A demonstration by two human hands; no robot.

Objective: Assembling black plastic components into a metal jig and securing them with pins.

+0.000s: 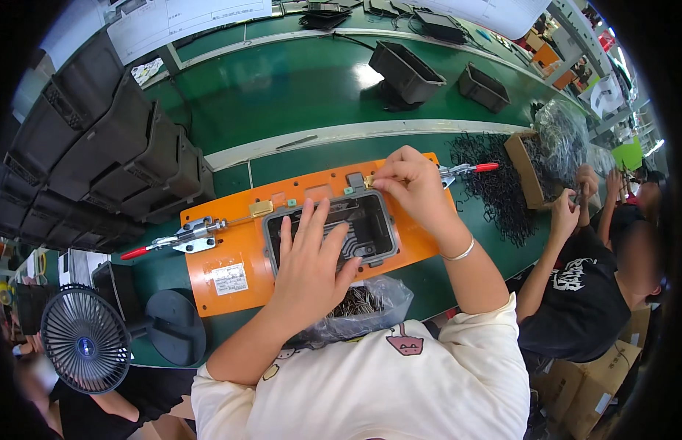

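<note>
An orange fixture plate (242, 238) lies on the green bench before me, with a dark grey plastic box (391, 233) seated in it, its hollow facing up. My left hand (311, 257) rests over the box's left part, fingers spread and holding nothing. At the box's far right corner, my right hand (414, 187) pinches beside a small brass block; whatever sits between the fingertips is hidden. Red-handled toggle clamps stand at the plate's left end (198, 236) and right end (462, 171). Another brass block (261, 208) is by the left clamp's rod.
Stacked black boxes (113, 147) rise at left, above a fan (86, 339). A clear bag of thin metal pins (363, 301) lies near my body. Right are black wire hooks (495, 187), a cardboard box (524, 170) and a co-worker (575, 286). Black bins (407, 72) stand farther back.
</note>
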